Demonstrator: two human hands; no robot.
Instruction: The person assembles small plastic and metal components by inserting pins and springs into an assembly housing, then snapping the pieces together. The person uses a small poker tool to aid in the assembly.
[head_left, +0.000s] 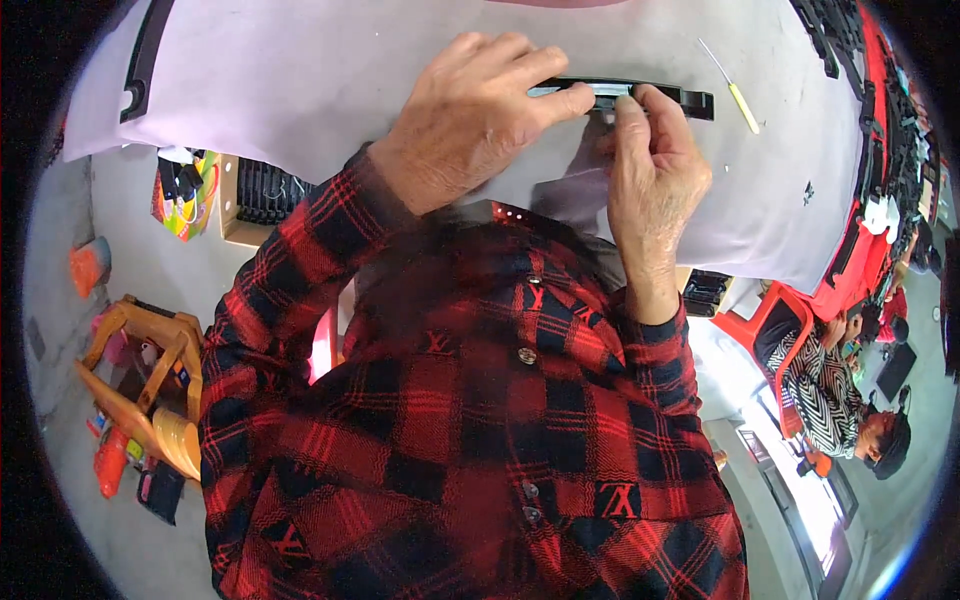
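A long, narrow black plastic strip [697,104] lies crosswise on the cloth-covered table [330,70], with a pale shiny stretch along its middle. My left hand [478,115] rests over its left part, thumb pressed along the near edge and the other fingers curled at the far side. On the strip's right part, my right hand [662,165] pinches with thumb and forefinger. Whether a small piece sits between those fingertips is hidden. To the right of the strip is a thin tool with a yellow handle [744,108] and a slim metal shaft.
Another long black part [146,62] lies at the table's left. A small dark bit [808,193] is on the right. Boxes of black parts [268,192] stand below the near edge. Black pieces crowd a red surface [846,262]; a person [818,385] sits nearby. A wooden seat [150,375] is lower left.
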